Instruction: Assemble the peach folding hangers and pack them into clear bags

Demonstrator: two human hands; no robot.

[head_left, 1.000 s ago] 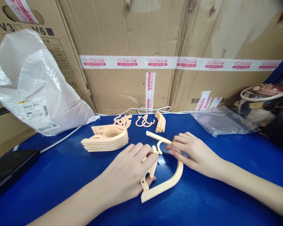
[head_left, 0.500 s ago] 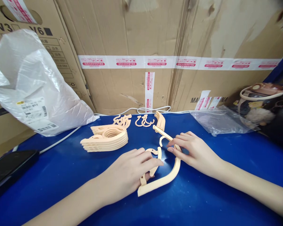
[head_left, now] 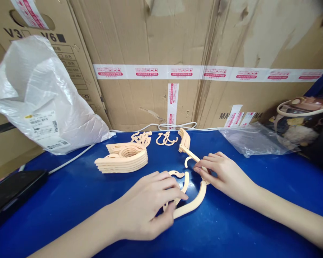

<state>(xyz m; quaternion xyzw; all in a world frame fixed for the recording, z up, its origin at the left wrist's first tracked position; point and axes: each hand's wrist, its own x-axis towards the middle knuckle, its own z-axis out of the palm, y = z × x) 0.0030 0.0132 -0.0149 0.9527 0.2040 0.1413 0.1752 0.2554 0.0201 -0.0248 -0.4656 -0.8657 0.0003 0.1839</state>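
Two hands at a cream hanger, spare parts along the worktop's back edge

The open hanger (head_left: 191,206) lies near the middle of the blue worktop (head_left: 231,233), between the two hands. The right hand (head_left: 218,170) pinches its frame at the bend between thumb and fingers. From there a straight arm points toward the back edge and a curved arm sweeps toward the front edge; a small hook (head_left: 187,162) juts from the straight arm. The left hand (head_left: 150,204) is half curled over the end of the curved arm, its index finger across a loose curved strip (head_left: 186,181); whether it grips either, I cannot tell.

Left of centre sits a stack of folded hangers (head_left: 134,161). Closer to the back edge are a cluster of hooks (head_left: 142,138), a smaller group of hooks (head_left: 167,139) and a bundle of curved strips (head_left: 185,138). A clear bag (head_left: 244,141) lies toward the back right corner, a black phone (head_left: 16,190) by the left edge, and a white parcel bag (head_left: 45,96) stands at the back left corner.
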